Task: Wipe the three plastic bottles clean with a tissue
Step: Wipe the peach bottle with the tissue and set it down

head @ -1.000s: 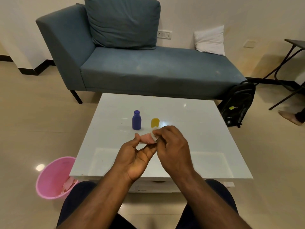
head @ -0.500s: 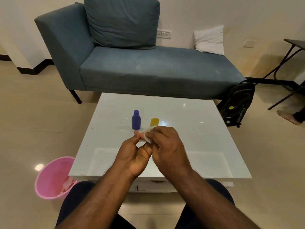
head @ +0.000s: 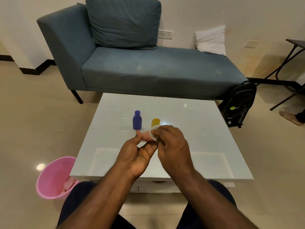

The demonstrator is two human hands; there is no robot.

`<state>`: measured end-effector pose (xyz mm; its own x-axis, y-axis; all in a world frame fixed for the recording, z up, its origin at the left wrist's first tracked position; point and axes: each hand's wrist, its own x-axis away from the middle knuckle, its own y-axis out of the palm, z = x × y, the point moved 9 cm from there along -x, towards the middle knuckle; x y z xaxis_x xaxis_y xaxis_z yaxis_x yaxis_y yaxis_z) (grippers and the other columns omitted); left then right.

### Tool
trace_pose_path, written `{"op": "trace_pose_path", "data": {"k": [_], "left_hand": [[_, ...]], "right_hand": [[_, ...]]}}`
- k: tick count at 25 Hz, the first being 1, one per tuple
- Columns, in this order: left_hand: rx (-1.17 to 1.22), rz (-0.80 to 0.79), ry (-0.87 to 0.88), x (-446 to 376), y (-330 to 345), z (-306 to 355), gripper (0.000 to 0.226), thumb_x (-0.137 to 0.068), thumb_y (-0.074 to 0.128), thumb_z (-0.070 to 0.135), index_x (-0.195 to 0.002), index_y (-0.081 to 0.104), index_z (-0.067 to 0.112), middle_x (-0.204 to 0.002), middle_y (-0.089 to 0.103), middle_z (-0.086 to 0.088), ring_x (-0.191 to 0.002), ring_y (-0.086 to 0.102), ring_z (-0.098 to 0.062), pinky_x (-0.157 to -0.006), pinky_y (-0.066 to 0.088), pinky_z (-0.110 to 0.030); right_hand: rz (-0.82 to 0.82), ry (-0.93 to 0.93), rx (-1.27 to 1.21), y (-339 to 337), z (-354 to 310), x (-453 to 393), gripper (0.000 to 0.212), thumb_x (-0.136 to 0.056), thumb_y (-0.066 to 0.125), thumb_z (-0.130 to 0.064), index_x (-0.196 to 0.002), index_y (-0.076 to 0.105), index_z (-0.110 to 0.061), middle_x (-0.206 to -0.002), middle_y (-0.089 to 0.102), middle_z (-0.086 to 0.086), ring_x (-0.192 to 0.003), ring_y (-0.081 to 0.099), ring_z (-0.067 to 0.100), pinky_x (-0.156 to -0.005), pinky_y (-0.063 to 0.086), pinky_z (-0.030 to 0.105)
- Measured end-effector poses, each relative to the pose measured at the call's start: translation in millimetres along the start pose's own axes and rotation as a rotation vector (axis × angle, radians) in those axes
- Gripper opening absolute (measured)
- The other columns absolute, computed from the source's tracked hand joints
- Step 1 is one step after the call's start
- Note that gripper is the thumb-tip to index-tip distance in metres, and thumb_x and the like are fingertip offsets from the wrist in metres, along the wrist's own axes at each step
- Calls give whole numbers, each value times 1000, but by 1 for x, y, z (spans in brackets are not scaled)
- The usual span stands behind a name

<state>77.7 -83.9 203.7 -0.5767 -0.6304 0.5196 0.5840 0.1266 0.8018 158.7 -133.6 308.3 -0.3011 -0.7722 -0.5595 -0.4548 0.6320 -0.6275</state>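
One view only: camera sits on person's head, looks forward and down. Very near: two bare forearms and dark-trousered knees at bottom edge. Middle: shiny white square table (head: 189, 162). Far: long blue-grey sofa (head: 156, 71) against cream wall. Near left: round pink plastic bin (head: 49, 180) on floor. Far right: black backpack (head: 237, 104). Wide lens bends edges.

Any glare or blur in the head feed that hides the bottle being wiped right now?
Head view: ceiling-light glare streaks the white table and floor, but not the hands. The pink bottle, held by the left hand, is mostly covered by fingers and slightly soft. The tissue in the right hand looks washed out. The purple bottle is sharp. Wide-angle distortion bends the edges.
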Motion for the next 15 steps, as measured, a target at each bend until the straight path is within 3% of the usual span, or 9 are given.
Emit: {"op": "trace_pose_path", "data": {"k": [3,7,11,15], "left_hand": [[31,19,-7,0,-2,1,40,-102,53,25,-130,53,-5,-112,70,-33,-99,73,-40,-90,56,-50],[3,3,-14,1,0,0,36,-104,49,25,-122,52,-7,-117,68,-35,-105,71,-44,-102,52,-52],[50,-16,-25,1,3,1,35,-103,51,24,-119,54,-7,-105,72,-33,-88,76,-41,-85,57,-48],[-3,-28,-36,-4,-1,-1,41,-104,50,24,-132,49,-6,-126,63,-36,-118,64,-47,-95,50,-57]], "right_hand": [[-39,-121,30,7,-18,10,24,-82,58,-11,-101,71,-9,-99,68,4,-96,54,12,-90,42,16],[-16,2,-2,-2,6,1,24,-80,62,-4,-100,71,-13,-98,69,1,-94,59,14,-86,49,23],[-58,-107,28,5,-13,9,26,-79,63,-5,-103,71,-11,-101,69,2,-97,56,13,-92,41,15],[-21,29,-18,-6,13,-1,25,-81,62,3,-99,70,-13,-98,68,0,-92,59,13,-86,50,22]]}}
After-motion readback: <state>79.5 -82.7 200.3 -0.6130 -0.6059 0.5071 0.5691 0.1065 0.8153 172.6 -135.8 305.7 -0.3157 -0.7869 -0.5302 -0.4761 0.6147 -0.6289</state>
